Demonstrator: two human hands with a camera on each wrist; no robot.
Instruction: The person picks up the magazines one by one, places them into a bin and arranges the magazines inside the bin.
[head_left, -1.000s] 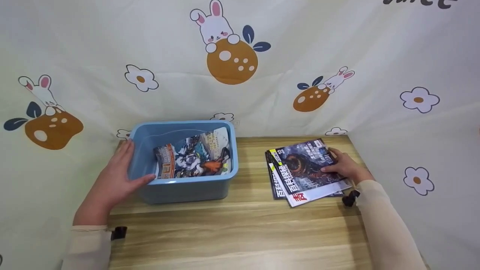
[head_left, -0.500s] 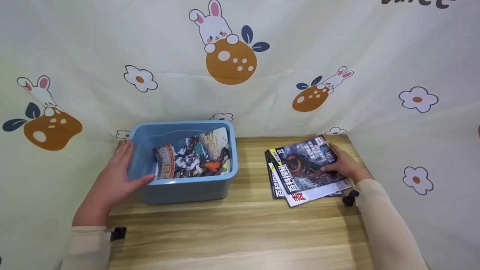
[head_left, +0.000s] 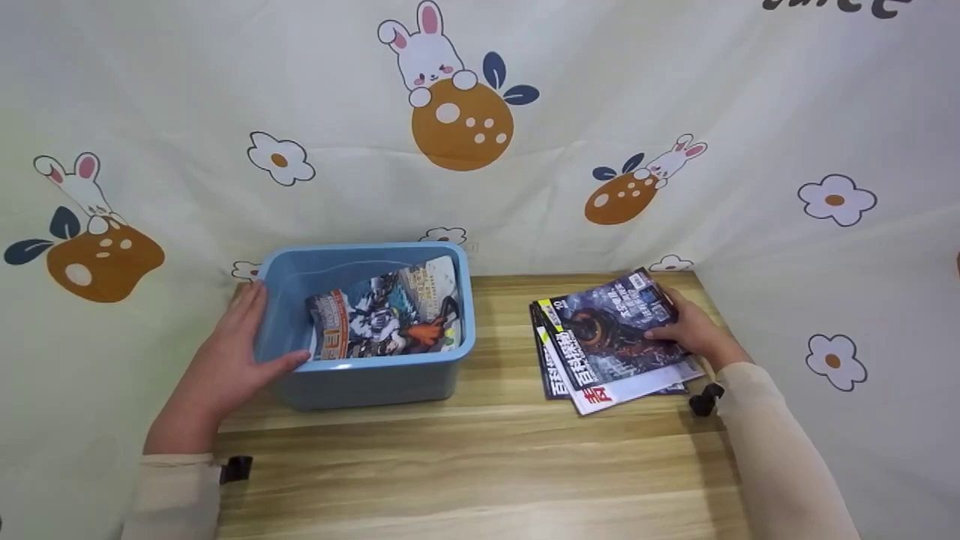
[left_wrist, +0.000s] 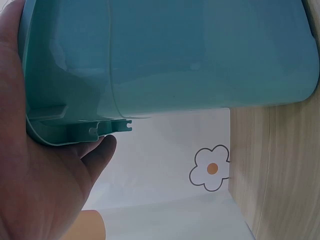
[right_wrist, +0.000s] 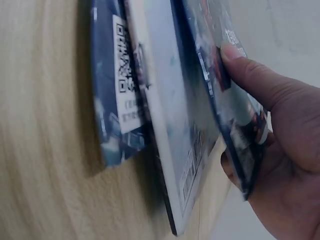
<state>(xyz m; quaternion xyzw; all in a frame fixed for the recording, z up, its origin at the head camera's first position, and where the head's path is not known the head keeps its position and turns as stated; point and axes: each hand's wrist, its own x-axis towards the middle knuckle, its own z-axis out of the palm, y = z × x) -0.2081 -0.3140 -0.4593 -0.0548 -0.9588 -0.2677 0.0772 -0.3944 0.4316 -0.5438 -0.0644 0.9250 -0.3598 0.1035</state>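
The bin (head_left: 367, 386) looks like smooth moulded plastic, with a soft gloss along its rim and walls. The magazine inside (head_left: 382, 315) has a slick printed paper cover; the top magazine (head_left: 607, 337) of the stack is glossy paper too, catching light in the right wrist view. The worktop (head_left: 480, 472) shows smooth, satiny wood grain. The printed backdrop (head_left: 337, 82) resembles matt, lightly creased cloth, and the sleeves (head_left: 784, 465) are matt fabric.

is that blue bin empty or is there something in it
Not empty: the head view shows at least one magazine inside the blue bin.
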